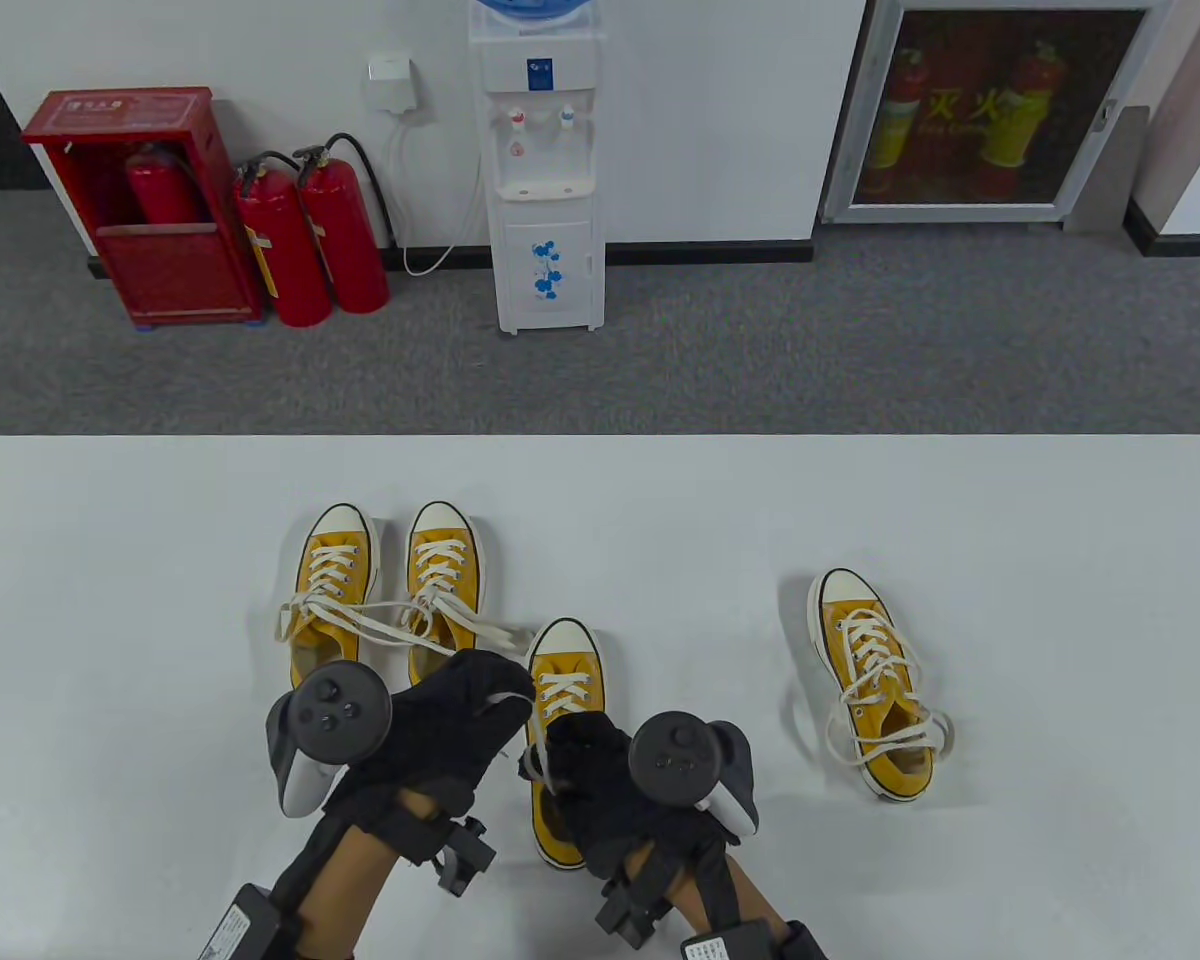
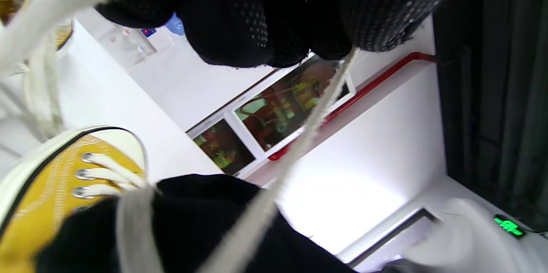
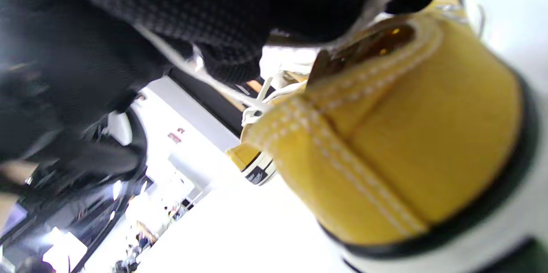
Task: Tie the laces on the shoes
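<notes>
Both hands work on the shoe nearest the desk's front edge, about midway along it. The left hand pinches a lace and draws it taut toward the left; in the left wrist view the strand runs straight down from the gloved fingertips. The right hand sits curled over the shoe's opening and seems to hold the other lace end, though the grip itself is hidden.

This looks like the knot being formed or tightened. Next, the two ends likely need crossing and pulling snug, then loops made.

A pair with loose laces stands further back on the left; a fourth shoe lies toward the right edge, apparently tied.

No brand is readable on the shoes. The red wall cabinet bears yellow characters, too blurred to read surely.
</notes>
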The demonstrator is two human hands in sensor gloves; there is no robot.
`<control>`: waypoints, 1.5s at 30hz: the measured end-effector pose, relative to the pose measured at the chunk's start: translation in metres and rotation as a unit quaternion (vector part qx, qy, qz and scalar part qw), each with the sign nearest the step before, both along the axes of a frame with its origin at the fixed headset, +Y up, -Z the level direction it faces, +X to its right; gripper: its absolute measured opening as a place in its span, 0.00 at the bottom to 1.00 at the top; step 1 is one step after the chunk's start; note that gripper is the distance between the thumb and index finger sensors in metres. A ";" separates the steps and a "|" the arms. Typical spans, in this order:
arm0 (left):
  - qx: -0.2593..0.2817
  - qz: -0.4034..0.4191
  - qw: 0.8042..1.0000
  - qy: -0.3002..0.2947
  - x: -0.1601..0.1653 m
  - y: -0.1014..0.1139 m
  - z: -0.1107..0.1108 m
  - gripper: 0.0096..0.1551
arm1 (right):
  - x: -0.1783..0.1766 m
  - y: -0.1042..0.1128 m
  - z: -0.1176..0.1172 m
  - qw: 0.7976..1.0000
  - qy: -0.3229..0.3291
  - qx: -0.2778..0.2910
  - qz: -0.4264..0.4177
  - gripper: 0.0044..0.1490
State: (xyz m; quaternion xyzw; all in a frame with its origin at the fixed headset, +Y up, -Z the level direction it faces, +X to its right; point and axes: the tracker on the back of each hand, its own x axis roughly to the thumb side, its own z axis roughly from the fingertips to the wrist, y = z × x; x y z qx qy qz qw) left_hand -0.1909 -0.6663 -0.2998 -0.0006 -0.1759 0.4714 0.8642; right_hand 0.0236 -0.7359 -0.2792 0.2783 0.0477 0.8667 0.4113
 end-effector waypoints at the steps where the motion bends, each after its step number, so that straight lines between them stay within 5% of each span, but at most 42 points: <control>1: -0.009 -0.010 1.000 0.004 0.000 -0.007 -0.005 0.19 | -0.001 0.001 0.002 1.000 0.005 0.009 0.002 0.28; 13: -0.119 -0.043 0.992 0.002 0.002 -0.075 -0.027 0.21 | 0.017 -0.002 0.003 0.987 -0.024 0.018 -0.158 0.28; 21: -0.135 -0.070 0.988 -0.012 0.007 -0.090 -0.025 0.21 | 0.033 -0.010 -0.003 0.965 -0.069 -0.040 -0.250 0.28; 28: -0.129 -0.076 0.989 -0.014 0.009 -0.094 -0.021 0.22 | 0.049 -0.011 -0.005 0.952 -0.140 -0.037 -0.270 0.25; 32: -0.121 -0.073 0.990 -0.009 0.009 -0.094 -0.019 0.23 | 0.052 -0.009 -0.005 0.958 -0.144 -0.014 -0.248 0.25; 45: -0.099 -0.059 0.993 0.012 0.001 -0.092 -0.013 0.28 | 0.061 -0.009 -0.004 0.952 -0.160 -0.079 -0.249 0.25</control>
